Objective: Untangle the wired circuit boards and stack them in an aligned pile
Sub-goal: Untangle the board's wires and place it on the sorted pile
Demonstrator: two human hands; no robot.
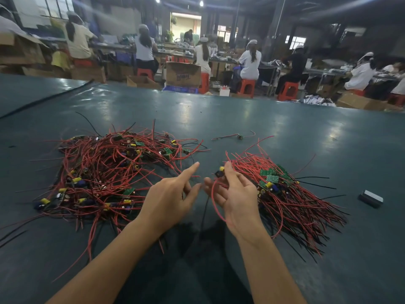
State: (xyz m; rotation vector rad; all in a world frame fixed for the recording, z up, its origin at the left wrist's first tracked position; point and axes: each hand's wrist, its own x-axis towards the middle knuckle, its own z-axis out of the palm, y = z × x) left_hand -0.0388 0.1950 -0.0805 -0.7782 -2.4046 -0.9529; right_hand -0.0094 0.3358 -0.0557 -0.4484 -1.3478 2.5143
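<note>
Left hand splayed, right hand apparently pinching 1 board between tangled heap and neater pile.

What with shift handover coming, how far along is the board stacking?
Done: an aligned pile lies at right. In hand: the right hand pinches one wired board; the left hand is open. Left: the bigger tangled heap at left, plus a stray board farther back.
</note>
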